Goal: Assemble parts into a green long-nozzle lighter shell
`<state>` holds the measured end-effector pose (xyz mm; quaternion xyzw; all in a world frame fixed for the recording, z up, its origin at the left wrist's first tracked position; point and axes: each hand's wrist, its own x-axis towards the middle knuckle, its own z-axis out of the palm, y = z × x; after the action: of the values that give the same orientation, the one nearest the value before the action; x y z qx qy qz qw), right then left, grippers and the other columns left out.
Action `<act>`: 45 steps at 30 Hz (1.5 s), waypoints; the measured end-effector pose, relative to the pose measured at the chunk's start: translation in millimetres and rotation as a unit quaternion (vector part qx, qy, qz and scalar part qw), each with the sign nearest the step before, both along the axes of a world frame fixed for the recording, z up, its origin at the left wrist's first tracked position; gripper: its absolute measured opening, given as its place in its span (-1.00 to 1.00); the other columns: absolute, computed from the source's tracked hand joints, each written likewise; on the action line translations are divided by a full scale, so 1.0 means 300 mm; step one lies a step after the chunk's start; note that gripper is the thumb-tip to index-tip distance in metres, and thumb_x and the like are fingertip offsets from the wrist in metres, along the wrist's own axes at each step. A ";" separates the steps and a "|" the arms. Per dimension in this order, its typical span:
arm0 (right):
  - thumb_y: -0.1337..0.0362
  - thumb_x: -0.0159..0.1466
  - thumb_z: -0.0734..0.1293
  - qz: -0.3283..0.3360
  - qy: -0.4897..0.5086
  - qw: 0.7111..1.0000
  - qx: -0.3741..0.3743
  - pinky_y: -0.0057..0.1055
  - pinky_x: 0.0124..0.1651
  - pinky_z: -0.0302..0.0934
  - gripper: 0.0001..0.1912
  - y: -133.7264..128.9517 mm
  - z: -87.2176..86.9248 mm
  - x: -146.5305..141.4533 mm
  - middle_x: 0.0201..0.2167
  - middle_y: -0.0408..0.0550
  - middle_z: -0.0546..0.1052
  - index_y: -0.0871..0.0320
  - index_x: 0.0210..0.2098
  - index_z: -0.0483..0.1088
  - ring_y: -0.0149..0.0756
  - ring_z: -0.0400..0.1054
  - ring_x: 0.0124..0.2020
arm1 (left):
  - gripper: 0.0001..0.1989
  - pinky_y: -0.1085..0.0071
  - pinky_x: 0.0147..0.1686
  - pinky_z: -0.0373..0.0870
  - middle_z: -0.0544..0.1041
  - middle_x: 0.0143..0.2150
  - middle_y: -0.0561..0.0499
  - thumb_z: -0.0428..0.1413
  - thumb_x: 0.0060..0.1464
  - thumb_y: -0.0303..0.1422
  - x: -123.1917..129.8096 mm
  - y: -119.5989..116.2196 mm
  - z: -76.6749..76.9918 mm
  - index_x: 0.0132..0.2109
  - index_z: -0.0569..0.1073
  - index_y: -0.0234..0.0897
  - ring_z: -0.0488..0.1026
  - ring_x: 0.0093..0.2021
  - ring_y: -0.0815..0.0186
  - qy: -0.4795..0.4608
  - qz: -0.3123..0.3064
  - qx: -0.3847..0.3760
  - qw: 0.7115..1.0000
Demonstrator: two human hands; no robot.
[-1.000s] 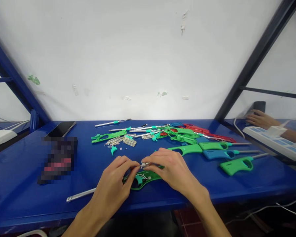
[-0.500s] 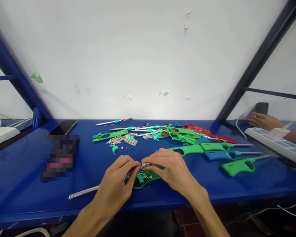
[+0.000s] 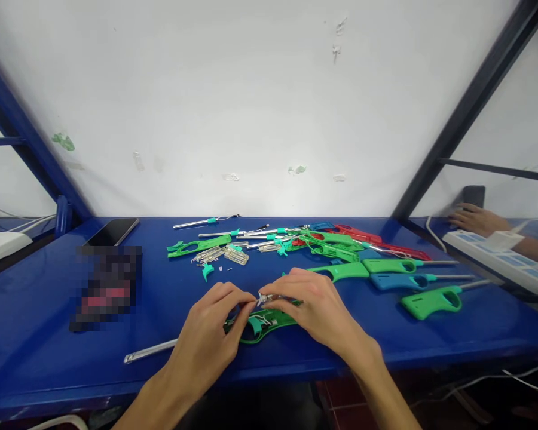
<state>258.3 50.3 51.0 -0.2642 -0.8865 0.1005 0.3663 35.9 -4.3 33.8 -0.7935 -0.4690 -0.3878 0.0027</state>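
My right hand (image 3: 320,304) pinches a small translucent fuel tank with a metal and whitish valve end (image 3: 263,298); most of it is hidden by the fingers. At that valve end the thumb and forefinger of my left hand (image 3: 215,325) are pressed together; the tiny piece between them is too small to name. Just below both hands lies an opened green half-shell of a stick lighter (image 3: 251,340), with a teal trigger (image 3: 255,324) and white wires inside. From under my left hand its silver tube (image 3: 150,351) sticks out to the left on the blue table.
Behind my hands lie clear fuel tanks (image 3: 237,255), a loose teal trigger (image 3: 207,272), green shells (image 3: 199,245), red shells (image 3: 403,251) and silver tubes. Several lighters (image 3: 433,303) are at right. A phone (image 3: 112,232) rests at left. Beyond the right frame, another person's hand (image 3: 479,216) shows.
The view has shifted very slightly. Both hands keep their pinch at the fuel tank's valve end, with only tiny finger movement.
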 end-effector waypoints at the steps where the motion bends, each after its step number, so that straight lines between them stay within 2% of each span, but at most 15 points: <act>1: 0.24 0.50 0.41 0.003 0.001 1.000 0.001 -0.29 -0.12 0.47 -0.88 -0.001 0.002 -0.001 -0.22 -0.13 0.69 0.12 -0.09 0.61 -0.32 0.58 -0.24 | -0.88 0.41 -0.26 0.55 0.57 -0.23 0.07 0.15 0.41 -0.33 0.001 -0.002 0.001 -0.09 0.53 -0.29 0.53 -0.28 0.41 -0.002 -0.001 0.000 1.000; 8: 0.27 0.48 0.43 0.004 0.005 1.000 0.006 -0.31 -0.16 0.44 -0.91 -0.012 0.004 -0.012 -0.23 -0.15 0.71 0.11 -0.09 0.61 -0.32 0.57 -0.27 | -0.88 0.41 -0.26 0.55 0.56 -0.22 0.06 0.15 0.41 -0.33 0.005 -0.004 -0.003 -0.09 0.53 -0.29 0.53 -0.27 0.40 -0.013 -0.010 0.017 1.000; 17: 0.24 0.50 0.41 0.008 0.001 1.000 0.009 -0.27 -0.09 0.50 -0.88 -0.009 -0.006 -0.011 -0.23 -0.14 0.69 0.13 -0.10 0.60 -0.33 0.59 -0.26 | -0.89 0.42 -0.27 0.55 0.56 -0.22 0.06 0.15 0.41 -0.34 -0.002 -0.002 -0.009 -0.08 0.53 -0.29 0.53 -0.28 0.41 -0.007 -0.011 0.022 1.000; 22: 0.25 0.48 0.44 -0.005 0.000 1.000 0.010 -0.31 -0.15 0.46 -0.90 -0.007 0.001 0.004 -0.23 -0.14 0.71 0.11 -0.08 0.61 -0.31 0.58 -0.25 | -0.87 0.37 -0.21 0.58 0.59 -0.20 0.05 0.15 0.41 -0.32 0.000 -0.004 0.000 -0.06 0.54 -0.28 0.55 -0.25 0.39 0.001 -0.003 0.013 1.000; 40: 0.27 0.44 0.47 -0.002 0.000 1.000 0.005 -0.33 -0.18 0.38 -0.90 -0.013 0.001 -0.013 -0.21 -0.12 0.75 0.10 -0.08 0.65 -0.30 0.58 -0.28 | -0.87 0.40 -0.26 0.55 0.56 -0.23 0.07 0.15 0.41 -0.32 0.006 -0.006 0.002 -0.09 0.53 -0.29 0.52 -0.28 0.41 -0.008 -0.003 0.013 1.000; 45: 0.27 0.43 0.48 0.000 0.000 1.000 0.002 -0.31 -0.13 0.39 -0.89 -0.015 -0.003 -0.018 -0.21 -0.11 0.76 0.11 -0.07 0.64 -0.28 0.60 -0.26 | -0.87 0.42 -0.27 0.55 0.56 -0.24 0.07 0.15 0.41 -0.33 0.003 -0.011 0.002 -0.10 0.53 -0.29 0.52 -0.29 0.41 -0.007 -0.004 0.013 1.000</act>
<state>252.9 45.8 50.3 -0.2633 -0.8867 0.0983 0.3671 36.9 -7.4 34.3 -0.7925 -0.4612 -0.3989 0.0084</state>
